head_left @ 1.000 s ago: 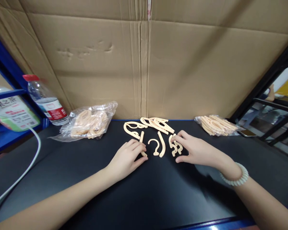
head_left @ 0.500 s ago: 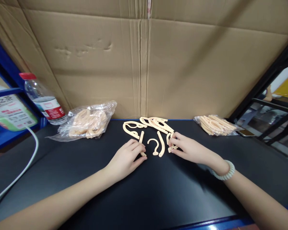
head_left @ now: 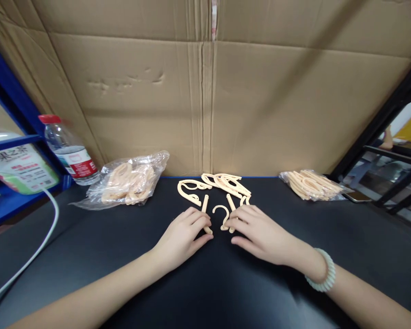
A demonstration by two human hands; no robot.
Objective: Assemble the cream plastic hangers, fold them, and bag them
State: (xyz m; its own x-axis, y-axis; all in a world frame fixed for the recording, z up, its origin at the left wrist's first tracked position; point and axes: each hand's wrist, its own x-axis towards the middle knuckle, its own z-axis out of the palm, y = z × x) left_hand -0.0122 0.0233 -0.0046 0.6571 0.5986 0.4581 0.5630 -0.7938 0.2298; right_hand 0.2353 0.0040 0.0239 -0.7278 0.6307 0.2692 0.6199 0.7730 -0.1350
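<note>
Near the middle of the black table, my left hand [head_left: 188,230] is closed with its fingertips and thumb round a cream plastic hanger arm [head_left: 205,202]. My right hand [head_left: 260,233] is over a second, curved hanger arm [head_left: 230,201], hiding part of it. Its thumb stands apart below the fingers, and the fingertips are at that arm's lower end; contact is unclear. Between the hands lies a small hanger hook [head_left: 220,208], close to my right fingertips. Just behind are more cream hanger parts [head_left: 188,194] and a pile of overlapping hanger pieces [head_left: 228,182].
A clear bag of cream hanger parts [head_left: 130,183] lies at back left beside a red-capped bottle [head_left: 77,162]. Another bagged bundle [head_left: 311,185] and a phone [head_left: 356,196] are at back right. A cardboard wall [head_left: 140,114] closes the back; a white cable [head_left: 43,237] runs at left.
My right hand has left the small hanger parts at the right and moved left and nearer, over the curved hanger arm. My left hand keeps its hanger arm. The view has shifted slightly.
</note>
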